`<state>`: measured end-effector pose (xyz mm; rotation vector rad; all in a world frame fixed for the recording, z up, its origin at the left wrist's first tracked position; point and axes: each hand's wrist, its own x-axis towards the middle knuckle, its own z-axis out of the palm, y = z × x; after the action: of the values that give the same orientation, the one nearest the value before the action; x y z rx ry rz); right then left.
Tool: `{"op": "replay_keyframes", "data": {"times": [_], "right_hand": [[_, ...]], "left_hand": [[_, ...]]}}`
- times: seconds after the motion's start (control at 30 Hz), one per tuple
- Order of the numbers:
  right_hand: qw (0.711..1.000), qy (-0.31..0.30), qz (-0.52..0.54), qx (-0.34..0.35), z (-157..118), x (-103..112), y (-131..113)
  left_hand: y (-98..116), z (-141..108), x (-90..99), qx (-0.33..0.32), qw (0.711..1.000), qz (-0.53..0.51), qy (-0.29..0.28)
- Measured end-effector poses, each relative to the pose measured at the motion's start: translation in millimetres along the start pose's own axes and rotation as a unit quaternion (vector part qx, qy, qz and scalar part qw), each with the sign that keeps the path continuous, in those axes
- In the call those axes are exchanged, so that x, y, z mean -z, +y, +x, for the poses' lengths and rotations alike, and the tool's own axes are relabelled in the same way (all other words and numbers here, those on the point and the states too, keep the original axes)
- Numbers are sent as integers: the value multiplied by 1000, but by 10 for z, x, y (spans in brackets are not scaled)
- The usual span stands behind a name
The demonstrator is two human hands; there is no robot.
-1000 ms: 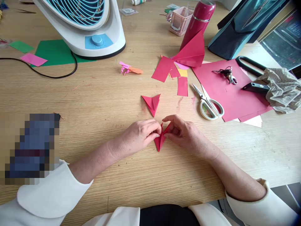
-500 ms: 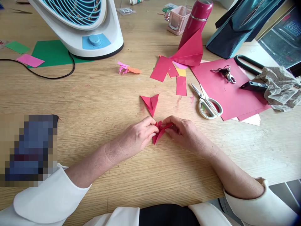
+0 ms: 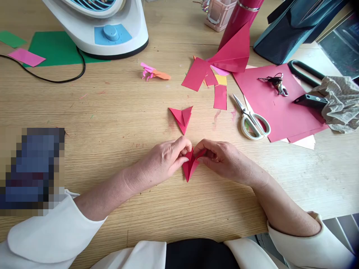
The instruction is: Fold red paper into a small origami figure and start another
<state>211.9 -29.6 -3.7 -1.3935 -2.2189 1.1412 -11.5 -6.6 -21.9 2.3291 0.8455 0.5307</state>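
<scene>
Between my hands is a small folded red paper (image 3: 189, 168), its point toward me. My left hand (image 3: 172, 157) pinches the paper's left side with thumb and fingers. On the opposite side, my right hand (image 3: 220, 158) grips the other flap between thumb and index finger. Just beyond my fingers, a second folded red paper (image 3: 181, 117) of triangular shape lies on the table, touched by neither hand. Fingertips hide parts of the held paper's upper edges.
White-handled scissors (image 3: 252, 121) lie to the right, beside red paper sheets (image 3: 286, 116) with keys (image 3: 276, 84) on them. Cut red pieces (image 3: 195, 74) and a pink-orange folded figure (image 3: 154, 72) are farther back. A white fan (image 3: 120, 33) stands at far left.
The held red paper has spread wider, its flaps pulled apart, and its point sits slightly lower. My left fingers have shifted their pinch. The whole view has tilted downward a little.
</scene>
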Motion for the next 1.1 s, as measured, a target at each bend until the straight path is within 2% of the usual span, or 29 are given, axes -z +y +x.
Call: {"op": "replay_keyframes", "data": {"times": [0.1,0.2,0.3,0.5,0.7,0.8,0.9,1.1], "right_hand": [[1000,-13,0,26,17,4,6],[1000,-7,-11,7,34,0,-4],[999,20,-18,-18,50,-28,-25],[997,65,-33,-7,56,-121,-14],[994,104,-4,-20,38,-177,-16],[992,119,-28,12,25,-199,-3],[987,132,-57,75,5,-225,57],[956,137,-170,195,-133,-229,182]], "left_hand": [[14,-8,-18,-14,1000,17,13],[15,-21,-33,-22,999,29,22],[5,-35,-40,-30,998,51,34],[-7,-36,-38,-54,995,80,38],[-15,-40,-36,-59,994,85,36],[-38,-54,-39,-52,994,90,30],[-54,-61,-39,-52,994,90,22],[-54,-47,-40,-60,994,88,19]]}}
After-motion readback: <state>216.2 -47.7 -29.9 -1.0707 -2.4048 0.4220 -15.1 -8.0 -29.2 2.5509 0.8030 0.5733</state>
